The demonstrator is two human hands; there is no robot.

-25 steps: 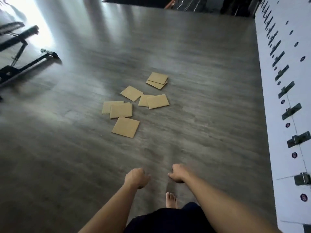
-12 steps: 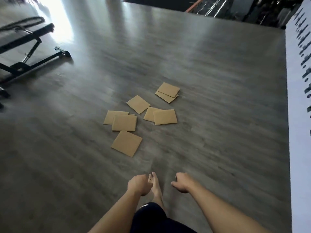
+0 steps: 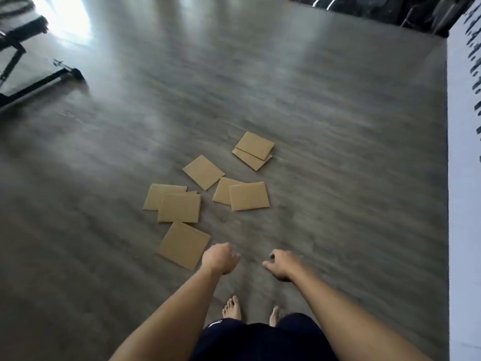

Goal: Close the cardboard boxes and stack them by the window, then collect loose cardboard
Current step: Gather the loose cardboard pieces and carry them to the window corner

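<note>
Several flat brown cardboard pieces lie scattered on the grey wooden floor. The nearest piece (image 3: pixel 183 245) lies just left of my left hand (image 3: pixel 220 258). Further off sit an overlapping pair (image 3: pixel 179 207), a single piece (image 3: pixel 203 172), another overlapping pair (image 3: pixel 248 196) and a far pair (image 3: pixel 255 149). My left hand hangs with loosely curled fingers and holds nothing. My right hand (image 3: pixel 282 264) hangs beside it, fingers loosely curled, also holding nothing. Both hands are above the floor, short of the pieces. No boxes are in view.
A white wall panel (image 3: pixel 463 178) with dark fittings runs along the right edge. A black metal frame (image 3: pixel 39 84) stands on the floor at far left near bright window glare. Dark furniture sits at the top right. My bare feet (image 3: pixel 231 308) are below my hands.
I have walked closer to the cardboard pieces, which now lie nearer and larger in view. My hands stay loosely curled and hold nothing throughout.
</note>
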